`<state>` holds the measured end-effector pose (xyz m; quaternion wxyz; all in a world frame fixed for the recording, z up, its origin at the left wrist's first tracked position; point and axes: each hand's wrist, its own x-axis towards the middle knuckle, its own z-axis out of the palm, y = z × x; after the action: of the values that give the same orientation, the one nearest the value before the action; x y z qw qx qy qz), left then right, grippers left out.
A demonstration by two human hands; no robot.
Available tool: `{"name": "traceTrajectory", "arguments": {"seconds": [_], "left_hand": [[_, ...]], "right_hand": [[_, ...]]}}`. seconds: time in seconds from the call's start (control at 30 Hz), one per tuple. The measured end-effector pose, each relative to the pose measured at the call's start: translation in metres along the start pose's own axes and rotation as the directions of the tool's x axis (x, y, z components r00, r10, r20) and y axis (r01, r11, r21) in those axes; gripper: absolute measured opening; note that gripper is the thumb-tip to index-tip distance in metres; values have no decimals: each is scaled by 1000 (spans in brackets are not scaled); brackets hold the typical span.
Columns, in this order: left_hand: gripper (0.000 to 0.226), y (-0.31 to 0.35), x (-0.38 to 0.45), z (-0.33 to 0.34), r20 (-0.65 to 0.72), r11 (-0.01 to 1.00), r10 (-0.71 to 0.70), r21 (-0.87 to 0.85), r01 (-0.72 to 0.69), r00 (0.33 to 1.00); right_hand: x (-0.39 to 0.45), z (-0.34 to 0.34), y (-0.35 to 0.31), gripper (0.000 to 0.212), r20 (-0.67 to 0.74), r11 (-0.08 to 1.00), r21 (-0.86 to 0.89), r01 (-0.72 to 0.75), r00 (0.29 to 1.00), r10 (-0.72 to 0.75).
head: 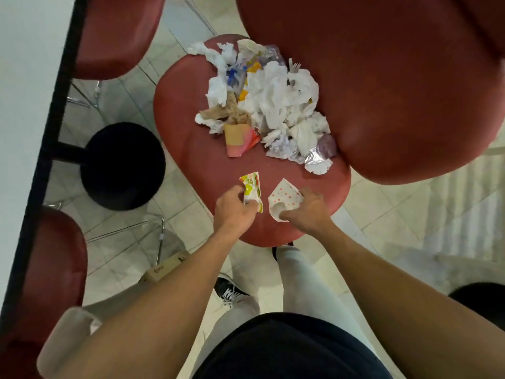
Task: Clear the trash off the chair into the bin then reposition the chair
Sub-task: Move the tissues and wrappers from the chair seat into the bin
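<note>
Both hands are at the near edge of the round, dark-red padded chair seat (196, 149), each already holding a scrap. The left hand (235, 209) pinches a crumpled white wrapper printed with green and yellow shapes (251, 191) between thumb and fingers, and the right hand (310, 212) has its fingers curled round a creased white paper piece dotted with pink spots (284, 199). The rest of the trash sits farther back on the seat, close against the red backrest (382, 86): a loose heap of crumpled white tissues and napkins (276, 99), a white plastic fork (294, 67) poking out at its far right, a brown paper scrap and a pink-and-tan paper sleeve (239, 139) on the near left, and a shiny foil wrapper (318, 160) on the near right. All of it looks feather-light, soft and springy, so it should crush down easily but also slip or flutter out of a loose grasp; the foil may be slick, and the fork is the only stiff piece. A judgement: scooping the heap from underneath at its outer edges, pressing it together into a bundle, would carry more than plucking single bits. A round black object on the floor to the left (123, 165), under the white table edge (24, 105), is probably the bin, though it is too dark to confirm.
</note>
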<state>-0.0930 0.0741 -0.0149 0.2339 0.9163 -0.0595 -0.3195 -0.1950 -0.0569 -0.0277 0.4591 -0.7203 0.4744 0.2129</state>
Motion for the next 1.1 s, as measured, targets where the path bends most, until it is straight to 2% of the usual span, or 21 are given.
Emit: {"name": "traceTrajectory", "arguments": {"seconds": [0.07, 0.17, 0.23, 0.37, 0.53, 0.7, 0.93, 1.0, 1.1], "left_hand": [[2, -20, -13, -15, -24, 998, -35, -57, 34, 999], [8, -55, -33, -38, -65, 986, -85, -152, 74, 994], [9, -80, -45, -52, -96, 972, -115, -215, 93, 989], [7, -130, -72, -74, -142, 930, -216, -330, 159, 966], [10, -184, -106, -99, -186, 865, -335, -450, 223, 924], [5, -241, -135, -119, -199, 758, -464, -593, 270, 863], [6, -324, -178, -140, -220, 649, -591, -701, 296, 776], [5, -350, -190, -143, -220, 608, -633, -735, 301, 742], [15, -383, -203, -146, -222, 569, -706, -743, 352, 673]], "right_hand": [[-15, 10, -9, 51, 19, 998, 68, 18, 1000, -20], [-41, 30, -23, 48, 48, 994, 89, 62, 997, -66], [-57, 47, -33, 55, 51, 991, 98, 92, 994, -97], [-89, 84, -53, 85, 100, 986, 61, 156, 982, -161], [-119, 137, -79, 64, 173, 977, -19, 212, 963, -205], [-149, 188, -104, 62, 229, 947, -115, 299, 936, -267], [-189, 259, -126, 63, 339, 900, -179, 397, 884, -322], [-202, 277, -129, 62, 371, 891, -187, 414, 869, -326], [-216, 300, -132, 63, 397, 876, -202, 439, 854, -336]]}}
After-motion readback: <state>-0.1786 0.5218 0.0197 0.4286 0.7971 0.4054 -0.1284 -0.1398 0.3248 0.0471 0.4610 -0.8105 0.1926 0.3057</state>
